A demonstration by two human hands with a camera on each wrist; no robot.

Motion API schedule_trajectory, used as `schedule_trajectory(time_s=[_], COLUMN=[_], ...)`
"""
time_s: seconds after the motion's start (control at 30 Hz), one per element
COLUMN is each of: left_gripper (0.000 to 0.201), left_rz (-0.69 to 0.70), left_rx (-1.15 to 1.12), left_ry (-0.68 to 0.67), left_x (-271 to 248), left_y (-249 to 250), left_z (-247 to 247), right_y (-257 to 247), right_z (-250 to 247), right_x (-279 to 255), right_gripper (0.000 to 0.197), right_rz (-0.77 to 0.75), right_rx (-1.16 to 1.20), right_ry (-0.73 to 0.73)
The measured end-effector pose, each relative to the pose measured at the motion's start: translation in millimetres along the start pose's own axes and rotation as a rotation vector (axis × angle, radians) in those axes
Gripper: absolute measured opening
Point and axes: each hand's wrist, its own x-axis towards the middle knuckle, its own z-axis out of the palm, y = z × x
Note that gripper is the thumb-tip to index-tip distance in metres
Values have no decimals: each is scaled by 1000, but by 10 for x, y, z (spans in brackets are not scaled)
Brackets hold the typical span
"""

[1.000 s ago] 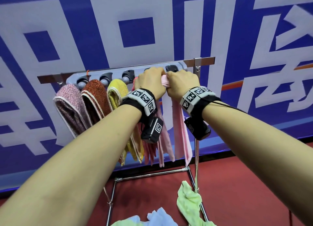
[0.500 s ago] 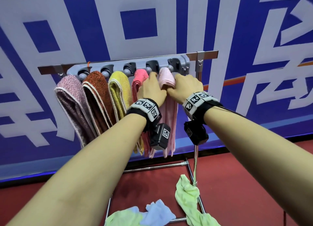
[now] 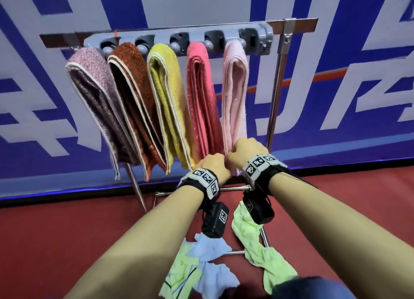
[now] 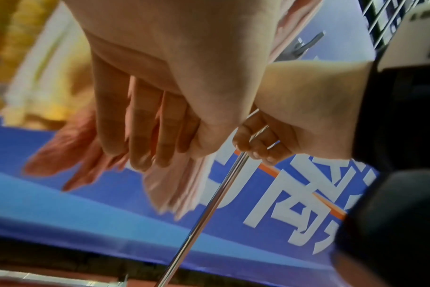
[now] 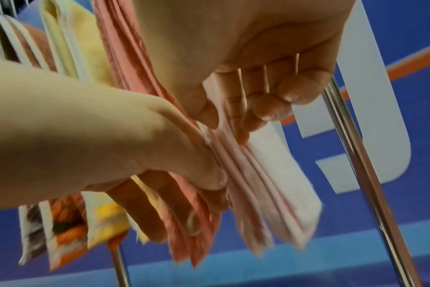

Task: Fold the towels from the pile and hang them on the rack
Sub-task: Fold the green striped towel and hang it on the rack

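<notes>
Five folded towels hang side by side on the grey rack (image 3: 179, 40): mauve, rust (image 3: 132, 92), yellow (image 3: 165, 96), coral (image 3: 201, 96) and, at the right end, pale pink (image 3: 235, 92). Both hands are at the pale pink towel's lower end. My right hand (image 3: 244, 151) pinches that end (image 5: 270, 174) between thumb and curled fingers (image 5: 263, 108). My left hand (image 3: 212, 166) lies beside it, straight fingers (image 4: 140, 136) flat along the towel's left face (image 4: 179, 184), next to the coral towel (image 4: 69, 155).
The rack's chrome post (image 3: 275, 85) stands just right of my hands. On the red floor below lie loose towels: a green one (image 3: 257, 249) draped over the base bar, a light blue one (image 3: 208, 247) and a striped pale green one (image 3: 179, 274). A blue banner wall is behind.
Both hands slid down the pale pink towel from its top at the rack to its bottom end. The head view tipped downward, showing more floor.
</notes>
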Motion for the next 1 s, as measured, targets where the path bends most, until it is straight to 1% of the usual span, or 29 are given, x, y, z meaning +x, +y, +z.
schedule_trajectory(time_s=[0.07,0.13,0.23,0.33,0.4,0.53,0.6,0.7,0.8,0.87,1.0], left_gripper=[37,30,26,26,26,25,26,26,26,28,30], left_rz=[-46,-86,-150,-173,-177,-202,-234,-276,-346,-375,-367], left_rx=[21,42,92,147,184,246,265,238,201,191,182], left_ry=[-67,-98,-117,-140,-157,-253,-304,-348,-370,-406,-492], left_x=[-64,-112,-162,-184,-199,-170,-117,-48,-33,-59,-129], left_y=[-216,-482,-865,-1202,-1407,-1920,-2202,-2557,-2808,-2902,-3021], left_z=[205,424,674,900,1060,1572,1851,2218,2567,2788,3215], right_y=[72,128,157,183,204,288,341,448,578,670,794], right_z=[298,623,1063,1563,1896,2687,3063,3507,3913,4155,4659], right_x=[-61,-91,-124,-118,-126,-111,-67,8,32,-29,-188], right_gripper=[27,27,30,32,33,31,30,31,38,38,28], right_rz=[1,-8,-18,-29,-42,-30,-23,-7,15,36,22], right_rx=[-29,-67,-103,-118,-124,-167,-177,-203,-224,-226,-219], right_ry=[-89,-156,-213,-247,-295,-425,-460,-534,-620,-656,-745])
